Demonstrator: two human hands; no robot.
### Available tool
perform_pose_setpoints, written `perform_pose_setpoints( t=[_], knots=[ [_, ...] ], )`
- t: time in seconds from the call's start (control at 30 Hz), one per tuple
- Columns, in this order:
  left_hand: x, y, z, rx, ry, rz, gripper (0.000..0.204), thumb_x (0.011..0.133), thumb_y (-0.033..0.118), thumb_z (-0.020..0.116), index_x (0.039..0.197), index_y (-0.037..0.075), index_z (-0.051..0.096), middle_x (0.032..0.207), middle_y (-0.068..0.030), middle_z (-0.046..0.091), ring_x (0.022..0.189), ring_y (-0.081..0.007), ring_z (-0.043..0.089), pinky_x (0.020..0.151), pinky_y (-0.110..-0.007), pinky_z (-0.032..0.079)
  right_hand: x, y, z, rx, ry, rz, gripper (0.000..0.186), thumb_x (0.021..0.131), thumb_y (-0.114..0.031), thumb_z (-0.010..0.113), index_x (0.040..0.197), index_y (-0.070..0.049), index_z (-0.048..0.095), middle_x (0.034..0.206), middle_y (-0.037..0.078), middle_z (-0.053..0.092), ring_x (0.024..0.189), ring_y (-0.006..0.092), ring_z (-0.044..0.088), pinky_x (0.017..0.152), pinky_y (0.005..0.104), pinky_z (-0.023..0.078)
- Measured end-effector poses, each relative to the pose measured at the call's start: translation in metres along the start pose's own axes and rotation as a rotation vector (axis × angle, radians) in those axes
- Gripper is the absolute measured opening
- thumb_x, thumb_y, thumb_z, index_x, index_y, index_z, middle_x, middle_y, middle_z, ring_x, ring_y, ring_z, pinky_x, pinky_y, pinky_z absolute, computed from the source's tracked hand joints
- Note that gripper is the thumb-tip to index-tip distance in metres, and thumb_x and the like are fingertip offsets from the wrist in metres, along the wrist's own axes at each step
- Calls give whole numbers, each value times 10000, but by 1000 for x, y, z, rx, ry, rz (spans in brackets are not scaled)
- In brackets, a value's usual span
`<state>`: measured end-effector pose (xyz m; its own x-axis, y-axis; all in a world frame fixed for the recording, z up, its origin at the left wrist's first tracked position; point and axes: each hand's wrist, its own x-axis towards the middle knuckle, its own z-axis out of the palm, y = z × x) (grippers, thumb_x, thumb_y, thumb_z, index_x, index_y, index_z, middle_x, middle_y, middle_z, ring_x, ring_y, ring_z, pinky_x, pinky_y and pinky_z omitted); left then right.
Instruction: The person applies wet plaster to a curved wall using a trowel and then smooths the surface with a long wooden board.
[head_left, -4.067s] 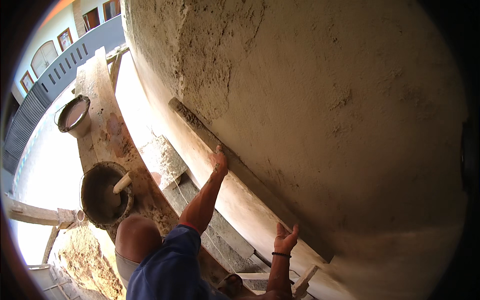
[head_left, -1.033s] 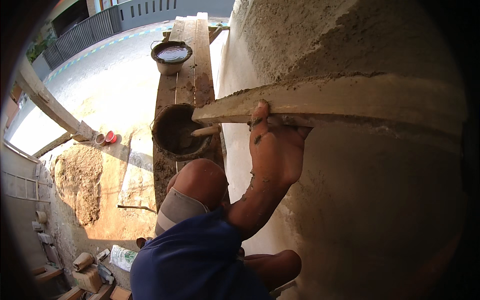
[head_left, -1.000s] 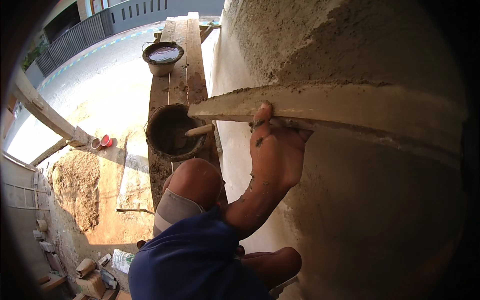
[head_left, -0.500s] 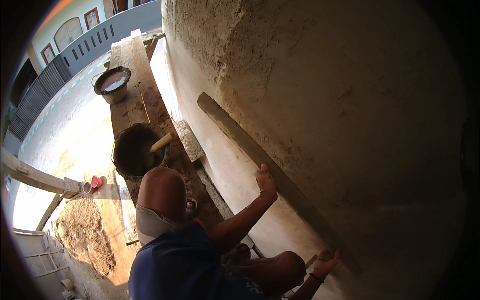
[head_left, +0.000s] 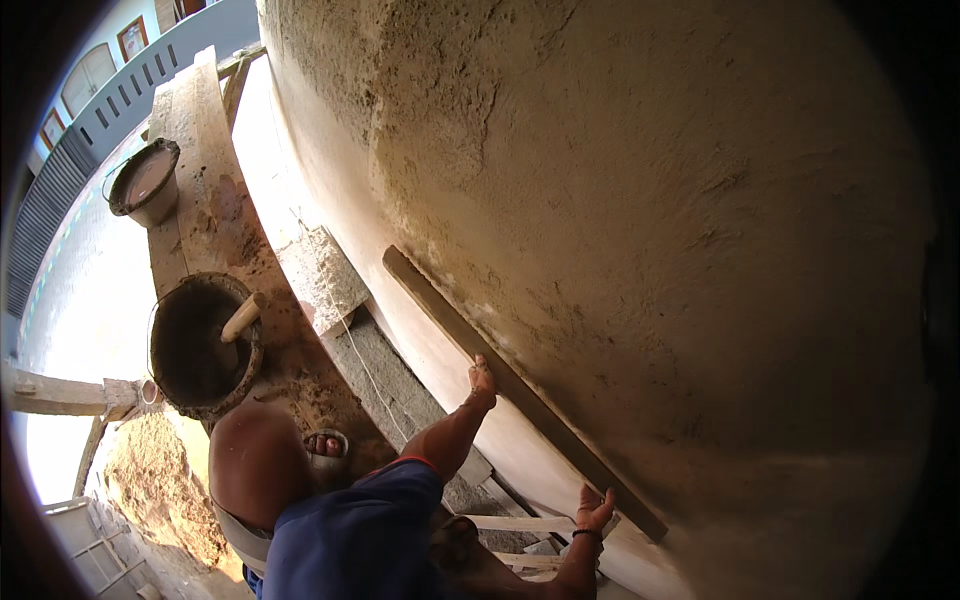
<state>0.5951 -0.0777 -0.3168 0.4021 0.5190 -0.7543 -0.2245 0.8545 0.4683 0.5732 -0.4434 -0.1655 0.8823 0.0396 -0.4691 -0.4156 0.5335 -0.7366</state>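
Observation:
A long, straight grey-brown screed board [head_left: 530,400] lies slantwise along the plastered wall [head_left: 680,250], its upper end to the left and its lower end to the right. My left hand [head_left: 482,380] is closed on the board's near edge at about its middle. Further down, close to the lower end, my right hand [head_left: 595,512] grips the same edge, with a dark band round the wrist. The fingertips of both hands are partly hidden by the board. Beside the board's upper edge the plaster is rough and patchy.
My bent knee [head_left: 258,460] and foot [head_left: 326,444] are on the plank scaffold [head_left: 200,160]. On it stand a mortar bucket [head_left: 200,385] with a wooden handle [head_left: 243,316] sticking out and a bucket of cloudy water [head_left: 150,190]. A mortar-crusted board [head_left: 325,280] sits between planks and wall.
The view has swung, so buckets and planks sit further left. The board's upper end and my left hand appear lower in the picture. Both hands have kept hold of the board.

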Motion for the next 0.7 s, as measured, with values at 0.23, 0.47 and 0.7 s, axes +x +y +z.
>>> perform_pose_setpoints(
  t=[0.23,0.47,0.7],
  knots=[
    [0,28,41,174,138,71,668,945,580,431,1120,-65,438,984,-176,559,858,-262,550,754,-398,486,43,16,-17,26,103,41,406,907,-312,604,1178,-12,569,1177,163,631,1065,330,621,898,471,541],
    [12,155,56,508,340,422,669,948,587,413,955,-78,475,783,-203,527,706,-279,519,636,-449,431,30,69,85,62,6,7,465,936,-377,540,1249,-35,515,1222,177,606,1082,329,614,936,489,502],
    [-31,348,104,615,340,553,688,950,606,377,944,-67,516,709,-200,569,577,-336,538,575,-475,438,-26,64,252,115,-50,1,439,937,-327,558,1268,-50,481,1254,175,575,1148,321,573,991,472,481]
  ],
)
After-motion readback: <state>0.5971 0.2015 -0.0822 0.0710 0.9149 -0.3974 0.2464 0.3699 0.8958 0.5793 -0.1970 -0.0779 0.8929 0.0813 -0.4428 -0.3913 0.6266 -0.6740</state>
